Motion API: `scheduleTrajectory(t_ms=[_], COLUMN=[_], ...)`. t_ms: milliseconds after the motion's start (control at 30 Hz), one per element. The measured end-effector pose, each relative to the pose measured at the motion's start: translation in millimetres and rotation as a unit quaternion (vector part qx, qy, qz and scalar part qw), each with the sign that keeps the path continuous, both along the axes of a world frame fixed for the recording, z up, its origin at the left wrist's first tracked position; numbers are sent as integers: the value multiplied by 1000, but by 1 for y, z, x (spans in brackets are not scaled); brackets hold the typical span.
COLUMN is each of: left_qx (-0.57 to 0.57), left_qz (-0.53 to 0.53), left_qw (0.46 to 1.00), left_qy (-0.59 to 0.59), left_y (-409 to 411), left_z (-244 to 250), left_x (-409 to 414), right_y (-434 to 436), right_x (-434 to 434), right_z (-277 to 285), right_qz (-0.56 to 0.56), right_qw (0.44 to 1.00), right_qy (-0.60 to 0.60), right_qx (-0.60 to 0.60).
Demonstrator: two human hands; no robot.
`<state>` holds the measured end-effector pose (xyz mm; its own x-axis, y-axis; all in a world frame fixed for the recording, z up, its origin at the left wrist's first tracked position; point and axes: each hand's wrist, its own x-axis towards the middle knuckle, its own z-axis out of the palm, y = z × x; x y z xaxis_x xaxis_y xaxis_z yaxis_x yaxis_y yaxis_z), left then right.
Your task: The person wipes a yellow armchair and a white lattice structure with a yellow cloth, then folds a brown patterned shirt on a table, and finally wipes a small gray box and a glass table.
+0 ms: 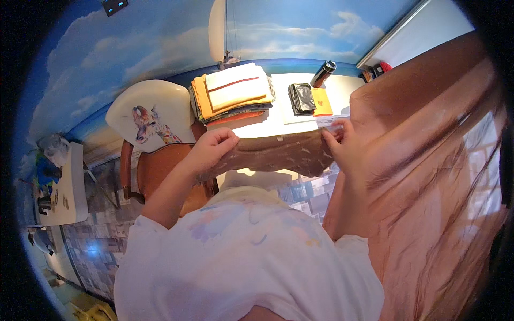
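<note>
A dark brown fabric garment with pale marks hangs stretched between my two hands, above the near edge of a white table. My left hand pinches its upper left corner between thumb and fingers. At the opposite corner, my right hand grips the cloth, some fingers raised. A small pale tag shows at the top edge of the garment. Its lower edge falls in uneven folds. Beyond it on the table lies a stack of folded clothes, white and yellow on top.
A black plastic packet, an orange-yellow pouch and a dark thermos flask are on the table's right. A chair with a giraffe print stands left. Brown draped fabric fills the right side. Another white table is far left.
</note>
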<state>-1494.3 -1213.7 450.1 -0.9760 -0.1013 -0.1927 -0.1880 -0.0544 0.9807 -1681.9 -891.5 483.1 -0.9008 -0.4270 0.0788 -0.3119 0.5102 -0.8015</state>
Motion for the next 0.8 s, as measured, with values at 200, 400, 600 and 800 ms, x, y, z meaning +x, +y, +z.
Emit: scheduleTrajectory(t_ms=[200,400,600,800], left_qx=[242,104,-123,-25], left_qz=[104,64,-69,-207], left_qw=[963,992,972,976], left_qy=[-55,-31,187,61], left_y=[34,46,-9,-16], left_z=[-22,8,70,-7], left_x=[-3,26,72,38], right_y=[-93,-110,-110,-125], right_x=[62,107,97,113], right_z=[-54,-41,-16,17], right_qz=[143,243,418,416], right_qw=[987,966,902,895], right_qy=[25,10,7,33], right_qx=[-70,-90,-103,-160])
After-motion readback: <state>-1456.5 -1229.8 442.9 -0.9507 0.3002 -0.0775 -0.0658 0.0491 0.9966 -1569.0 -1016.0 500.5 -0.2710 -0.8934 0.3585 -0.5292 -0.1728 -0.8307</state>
